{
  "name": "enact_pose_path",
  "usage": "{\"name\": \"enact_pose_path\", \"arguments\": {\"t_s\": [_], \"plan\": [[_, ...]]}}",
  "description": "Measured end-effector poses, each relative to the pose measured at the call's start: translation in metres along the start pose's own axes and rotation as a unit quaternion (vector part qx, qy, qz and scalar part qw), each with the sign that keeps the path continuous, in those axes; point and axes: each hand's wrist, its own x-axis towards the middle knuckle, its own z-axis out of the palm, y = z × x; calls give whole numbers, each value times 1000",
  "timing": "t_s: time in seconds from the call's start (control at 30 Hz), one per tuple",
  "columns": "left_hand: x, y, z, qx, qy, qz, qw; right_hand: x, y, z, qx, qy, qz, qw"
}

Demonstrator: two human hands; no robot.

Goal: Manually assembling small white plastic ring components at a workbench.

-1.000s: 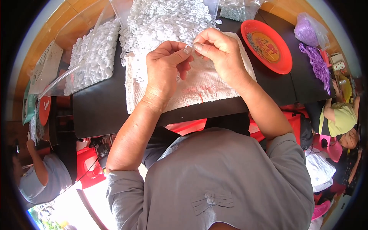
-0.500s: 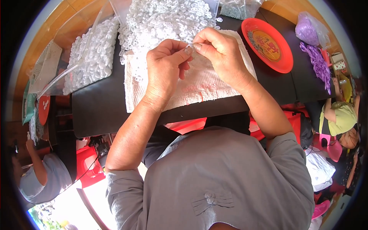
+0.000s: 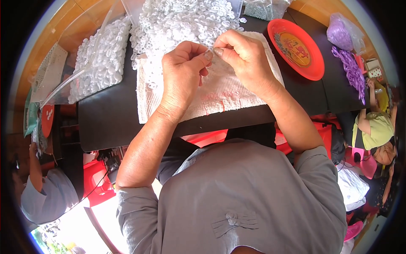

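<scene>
Over a pale towel (image 3: 211,103), my left hand (image 3: 179,72) and my right hand (image 3: 247,63) meet fingertip to fingertip. Each is closed in a pinch of thumb and forefinger. Whatever lies between the fingertips is too small and too covered to make out. Just beyond my hands, a large heap of small white plastic rings (image 3: 182,27) spills from a clear bin onto the towel. To the right of my right hand, an oval red plate (image 3: 316,65) holds a scatter of tiny grey metal pieces (image 3: 284,45) along its left side.
On the left stands a clear container of white pieces (image 3: 101,59). A bag of small metallic bits (image 3: 264,10) is at the back. Purple chain (image 3: 351,70) and a purple-filled bag (image 3: 339,34) lie far right. Other people (image 3: 50,194) sit at both sides of the dark table (image 3: 110,122).
My hands keep almost the same pinch over the towel, with only slight finger shifts. At the far left, the other person's arm has moved up toward the hanging strands.
</scene>
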Motion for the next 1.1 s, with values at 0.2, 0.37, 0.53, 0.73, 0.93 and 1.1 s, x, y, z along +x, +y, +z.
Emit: {"name": "enact_pose_path", "arguments": {"t_s": [0.2, 0.37, 0.53, 0.73, 0.93, 1.1], "plan": [[-3, 1, 1, -8, 8, -5, 1000, -4, -2, 1, 43, -31, 63, 997], [-3, -3, -1, -20, 24, 14, 999, -5, -4, 6, 115, -48, 133, 983], [2, 0, -4, -27, -19, -16, 999, -5, 0, 0, 163, -56, 153, 973], [16, 2, -20, -148, 91, 19, 985, 14, 4, -5, 116, 33, 164, 979], [20, 8, -30, -221, 162, 21, 962, 59, 23, 8, -171, -94, 34, 980], [19, 8, -29, -212, 161, 11, 964, 78, 30, 37, -283, -130, -12, 950]]}}
